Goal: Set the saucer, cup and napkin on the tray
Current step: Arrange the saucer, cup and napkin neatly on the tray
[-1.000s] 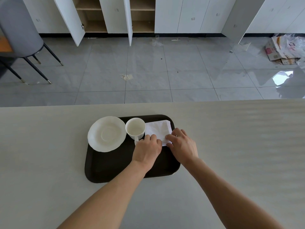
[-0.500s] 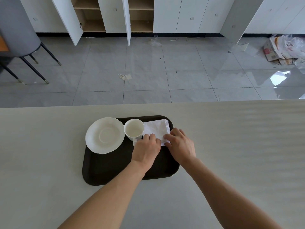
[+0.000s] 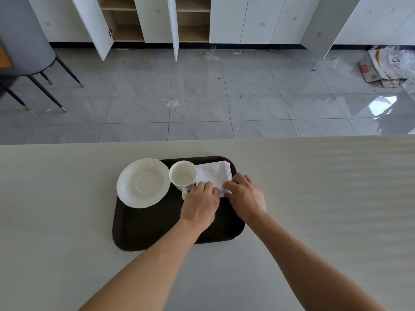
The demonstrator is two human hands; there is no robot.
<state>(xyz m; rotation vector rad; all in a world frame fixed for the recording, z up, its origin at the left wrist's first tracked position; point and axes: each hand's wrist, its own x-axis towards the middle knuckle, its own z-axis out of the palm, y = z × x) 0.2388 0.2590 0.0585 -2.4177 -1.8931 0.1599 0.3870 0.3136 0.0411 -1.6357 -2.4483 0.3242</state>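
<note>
Far to the left of the left hand [image 3: 199, 204], a scalloped white ceramic saucer [image 3: 143, 182] overhangs the rim of the dark brown plastic tray [image 3: 157, 227], probably not yet squared up. Just beside that hand's knuckles stands the white ceramic cup [image 3: 183, 175], upright and empty, its handle toward the wrist. The left hand is curled, fingertips pressing the near edge of the folded white paper napkin [image 3: 213, 173]; the right hand [image 3: 246, 196], likewise bent, pins the napkin's right corner. Both seem to be straightening it on the tray's far right corner. The pale surface [image 3: 314, 198] spreads rightward. No readable writing on any piece.
</note>
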